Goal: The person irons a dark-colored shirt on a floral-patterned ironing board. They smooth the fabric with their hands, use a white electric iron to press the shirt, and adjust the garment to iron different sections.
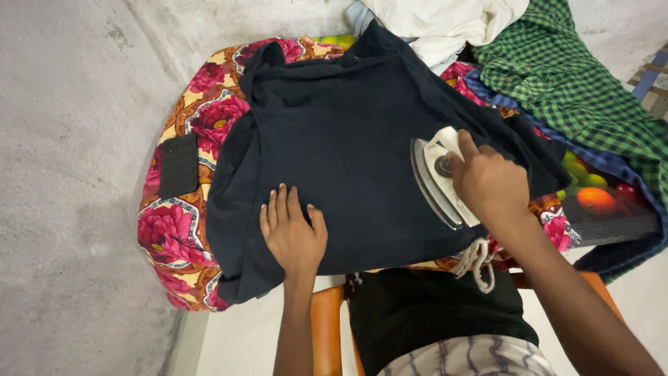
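Observation:
A dark navy garment (348, 132) lies spread over a surface covered in red floral cloth (198, 111). My left hand (292, 233) rests flat on the garment near its front edge, fingers together and pointing away from me. My right hand (487, 182) grips the handle of a white and grey iron (437, 177), which sits on the right part of the garment. The iron's white braided cord (476, 261) hangs off the front edge.
A green checked cloth (570, 83), a white cloth (445, 24) and a blue checked cloth (612, 163) are heaped at the back right. A black rectangular object (179, 166) lies on the floral cloth at left. Grey concrete floor (69, 174) surrounds it. An orange chair frame (325, 327) is below.

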